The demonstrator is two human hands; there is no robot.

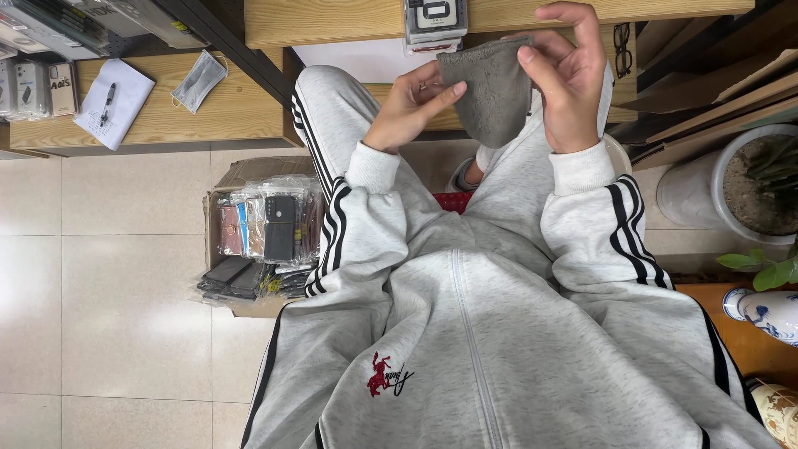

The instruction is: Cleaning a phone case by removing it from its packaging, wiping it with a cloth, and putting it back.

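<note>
- A grey fabric face mask (492, 91) is held up in front of the seated person's lap, just below the edge of the wooden counter (332, 21), between both hands.
- The left hand (407, 108) is seen closed lightly on the mask's left edge, the thumb and fingertips pinching the cloth while the remaining fingers stay loosely curled.
- The right hand (565, 79) is wrapped round the mask's right side, the thumb pressed on the front face and the fingers curved behind it; it is only partly closed, not clenched.
- The mask is judged to be light, soft and limp: it sags and folds between the two grips, so it is best taken at the side edges or seams, where the cloth is doubled, rather than in the slack middle.
- It is not thought fragile or slippery; the knitted surface should give a sure pinch, though its shape is not kept when one side is let go.
- A pale disposable mask (198, 81) and a notepad with a pen (113, 101) are laid on the lower shelf at the left.
- A cardboard box of packaged phone cases (262, 233) is set on the tiled floor beside the left leg.
- A potted plant (756, 179) is seen at the right, and a pair of glasses (622, 48) just beside the right hand.
</note>
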